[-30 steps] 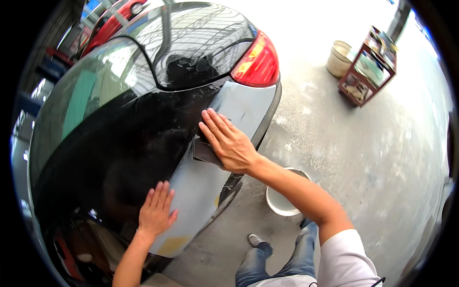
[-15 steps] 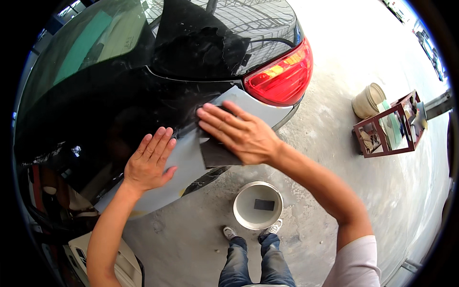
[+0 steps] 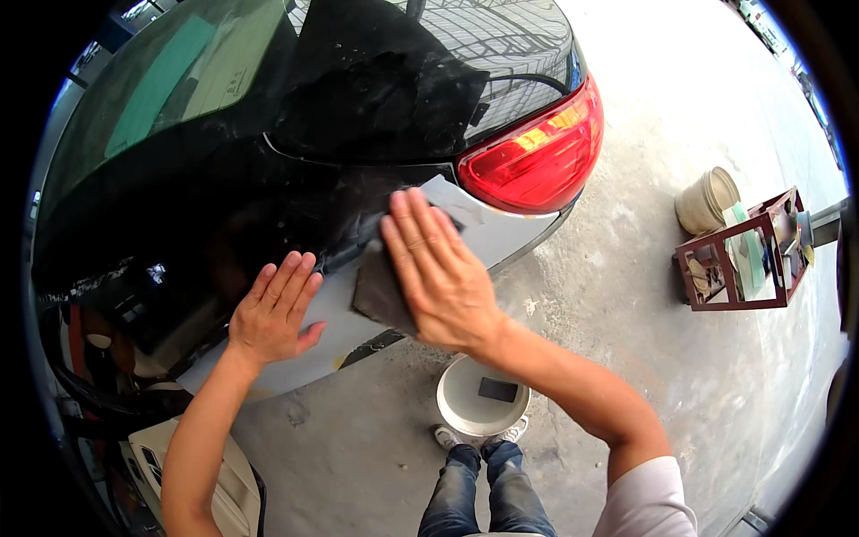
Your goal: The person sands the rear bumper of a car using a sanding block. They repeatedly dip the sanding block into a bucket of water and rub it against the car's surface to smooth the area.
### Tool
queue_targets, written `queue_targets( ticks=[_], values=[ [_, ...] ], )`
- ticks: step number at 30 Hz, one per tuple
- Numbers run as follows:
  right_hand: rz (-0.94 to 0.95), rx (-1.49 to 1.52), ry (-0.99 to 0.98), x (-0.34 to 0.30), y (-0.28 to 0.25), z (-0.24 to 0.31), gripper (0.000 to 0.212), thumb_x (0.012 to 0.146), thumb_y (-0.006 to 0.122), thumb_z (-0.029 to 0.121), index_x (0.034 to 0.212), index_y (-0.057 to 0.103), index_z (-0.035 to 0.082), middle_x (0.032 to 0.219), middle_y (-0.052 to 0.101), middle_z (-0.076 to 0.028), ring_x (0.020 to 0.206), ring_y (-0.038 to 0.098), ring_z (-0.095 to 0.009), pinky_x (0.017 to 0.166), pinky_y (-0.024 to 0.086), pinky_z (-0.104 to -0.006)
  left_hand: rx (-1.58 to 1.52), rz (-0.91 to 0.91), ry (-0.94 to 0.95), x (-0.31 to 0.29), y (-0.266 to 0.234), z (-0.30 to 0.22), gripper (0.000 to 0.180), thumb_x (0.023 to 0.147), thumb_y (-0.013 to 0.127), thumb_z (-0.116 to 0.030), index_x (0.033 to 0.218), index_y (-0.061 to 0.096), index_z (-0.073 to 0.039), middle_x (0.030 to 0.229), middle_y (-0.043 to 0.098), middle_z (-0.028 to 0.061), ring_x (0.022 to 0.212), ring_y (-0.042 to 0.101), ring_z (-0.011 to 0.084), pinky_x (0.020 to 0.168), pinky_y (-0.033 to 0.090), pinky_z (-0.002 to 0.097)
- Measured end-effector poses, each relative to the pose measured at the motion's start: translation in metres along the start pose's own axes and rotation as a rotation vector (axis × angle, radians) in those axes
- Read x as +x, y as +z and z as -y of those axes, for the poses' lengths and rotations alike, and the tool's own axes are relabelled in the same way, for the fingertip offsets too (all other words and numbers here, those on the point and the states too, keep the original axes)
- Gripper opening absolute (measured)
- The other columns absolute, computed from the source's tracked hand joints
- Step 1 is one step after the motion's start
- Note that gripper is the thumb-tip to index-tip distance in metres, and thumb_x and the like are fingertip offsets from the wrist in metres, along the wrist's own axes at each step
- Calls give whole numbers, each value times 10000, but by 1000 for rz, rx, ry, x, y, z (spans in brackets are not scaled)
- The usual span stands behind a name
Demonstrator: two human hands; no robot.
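My right hand point(image 3: 443, 282) lies over a dark sheet of sandpaper point(image 3: 380, 285) on the grey-primed rear side panel point(image 3: 327, 309) of a black car. Its fingers stretch toward the red tail light point(image 3: 546, 148), and the thumb is out of sight. The sheet sticks out on the left of the palm, with a small dark edge on the right of the fingers. My left hand point(image 3: 273, 313) is empty, fingers straight and thumb apart, resting on the panel where black paint point(image 3: 197, 233) meets grey.
Below the panel, a round bucket point(image 3: 445, 398) of cloudy water with a dark rectangular block point(image 3: 497, 389) stands at my feet. On the concrete floor point(image 3: 591, 358) to the right are a beige bucket point(image 3: 707, 199) and a dark-red framed cart point(image 3: 743, 255). An opened door point(image 3: 201, 456) is at lower left.
My right hand has turned more upright and shifted slightly left along the panel, the sandpaper tilting with it. My left hand stays about where it was. The whole view has shifted a little.
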State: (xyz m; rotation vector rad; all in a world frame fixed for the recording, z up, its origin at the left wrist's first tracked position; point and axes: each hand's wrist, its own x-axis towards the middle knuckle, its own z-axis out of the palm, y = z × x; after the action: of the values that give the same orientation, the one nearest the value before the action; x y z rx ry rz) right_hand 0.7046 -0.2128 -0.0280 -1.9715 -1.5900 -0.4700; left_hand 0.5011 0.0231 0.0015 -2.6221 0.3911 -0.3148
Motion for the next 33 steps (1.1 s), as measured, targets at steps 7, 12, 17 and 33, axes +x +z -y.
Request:
queue_targets(
  ticks=[7, 12, 17, 33],
  values=[
    [-18, 22, 65, -6, -7, -14, 721, 859, 497, 237, 1470, 484, -146, 1609, 414, -287, 1540, 361, -392, 1277, 245, -477, -5, 9, -24, -5, -3, 0, 826, 932, 609, -420, 1604, 347, -16, 1652, 396, 180, 1561, 333, 330, 1307, 194, 475],
    [3, 34, -45, 5, -10, -22, 714, 857, 496, 232, 1460, 491, -149, 1588, 420, -319, 1531, 358, -432, 1276, 250, -486, -21, 14, -38, -4, -6, 0, 816, 923, 616, -413, 1597, 367, -26, 1651, 407, 156, 1560, 341, 311, 1311, 194, 467],
    [-23, 60, 130, 6, -7, -3, 740, 835, 501, 223, 1468, 470, -159, 1599, 397, -326, 1545, 327, -437, 1278, 253, -487, -30, -3, -36, -5, 0, -3, 832, 913, 632, -418, 1595, 368, -23, 1650, 408, 158, 1561, 340, 312, 1311, 192, 468],
    [-114, 126, 324, 13, -2, 16, 754, 762, 547, 101, 1466, 470, -159, 1620, 363, -321, 1560, 303, -419, 1280, 216, -497, -18, 12, 10, -5, -5, 3, 832, 936, 616, -413, 1591, 356, 29, 1639, 396, 231, 1560, 324, 379, 1300, 189, 493]
  ],
)
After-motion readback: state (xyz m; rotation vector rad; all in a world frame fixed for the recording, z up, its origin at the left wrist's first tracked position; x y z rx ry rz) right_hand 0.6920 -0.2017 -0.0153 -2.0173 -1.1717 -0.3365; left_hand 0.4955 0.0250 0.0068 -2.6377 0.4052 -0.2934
